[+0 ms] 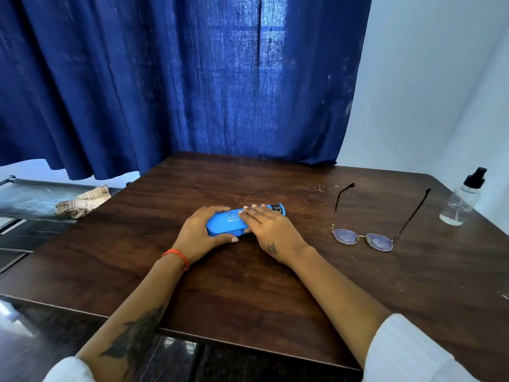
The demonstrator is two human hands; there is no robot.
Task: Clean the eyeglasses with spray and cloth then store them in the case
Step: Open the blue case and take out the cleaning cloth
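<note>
Blue case [242, 220], closed, mid-tabletop [248, 285]. Left hand [202, 232] curled around its left end; right hand [271, 230] fingers flat across lid. Eyeglasses [366, 235] lie open at right, spray bottle [462, 199] far right. Advice: steady base, lift lid along front seam.

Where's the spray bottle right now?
The spray bottle stands upright at the table's far right edge in the head view, right of the eyeglasses.
</note>
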